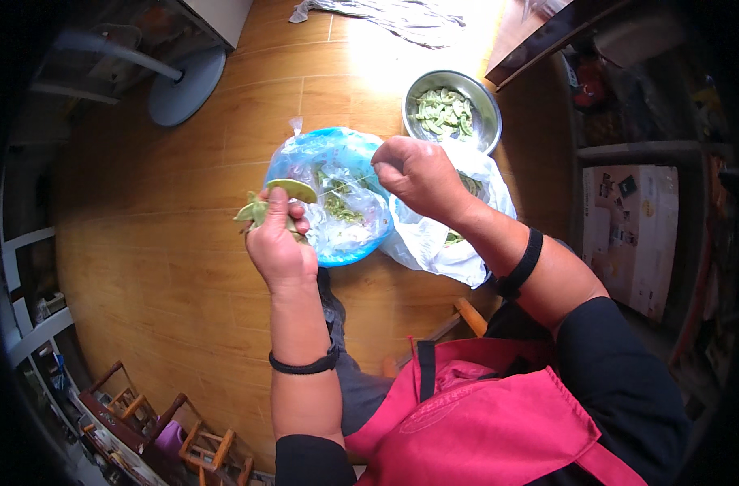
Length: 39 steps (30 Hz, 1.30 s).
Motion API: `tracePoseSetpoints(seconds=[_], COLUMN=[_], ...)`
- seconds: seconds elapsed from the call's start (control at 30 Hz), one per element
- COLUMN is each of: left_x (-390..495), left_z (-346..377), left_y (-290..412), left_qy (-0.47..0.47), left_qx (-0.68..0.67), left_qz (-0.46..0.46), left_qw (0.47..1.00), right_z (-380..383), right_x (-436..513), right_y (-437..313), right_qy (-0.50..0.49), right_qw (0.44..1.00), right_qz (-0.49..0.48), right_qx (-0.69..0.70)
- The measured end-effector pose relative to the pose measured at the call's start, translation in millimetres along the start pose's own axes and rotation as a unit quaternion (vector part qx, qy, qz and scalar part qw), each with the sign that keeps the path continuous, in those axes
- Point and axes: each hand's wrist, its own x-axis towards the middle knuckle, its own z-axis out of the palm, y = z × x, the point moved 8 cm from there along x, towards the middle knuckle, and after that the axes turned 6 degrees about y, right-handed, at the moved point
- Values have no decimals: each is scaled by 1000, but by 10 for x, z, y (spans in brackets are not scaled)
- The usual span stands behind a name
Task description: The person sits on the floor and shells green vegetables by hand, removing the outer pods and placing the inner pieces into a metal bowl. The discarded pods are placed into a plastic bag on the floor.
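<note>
My left hand (279, 240) holds several flat green bean pods; one pod (293, 189) lies on top under the thumb, its tip pointing right. Closed above the bags, my right hand (415, 176) pinches a thin pale string that runs down left towards that pod. Below and between the hands, a blue basin (351, 258) lined with a clear plastic bag holds green scraps. A white plastic bag (427, 252) with more pods lies to its right, partly hidden by my right hand and forearm. Behind it, a steel bowl (491, 124) holds many pods.
A grey cloth (381, 18) lies on the wooden floor at the top. A round grey stand base (190, 91) is at upper left. Small wooden stools (208, 446) stand at lower left. Shelving with a cardboard box (631, 237) is at the right.
</note>
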Motion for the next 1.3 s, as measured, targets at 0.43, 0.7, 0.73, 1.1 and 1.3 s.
tracePoseSetpoints(seconds=[0.43,0.7,0.73,1.1,1.3], left_x=[-143,-219,-223,-411,-421], left_z=[222,330,334,471,469], left_y=[-342,-316,-335,-513,-464], left_qy=[-105,-149,-153,-222,-203], left_qx=[-35,-44,-35,147,187], left_qz=[-117,-140,-160,-170,-111], left_qw=[987,978,975,949,955], right_z=[334,24,40,179,279], right_x=[-181,-109,-134,-140,-164], right_y=[-76,519,508,-206,-45], right_qy=[-170,105,84,-84,-106], right_qw=[972,789,800,990,963], right_qz=[63,389,390,-18,123], right_qx=[148,464,447,112,216])
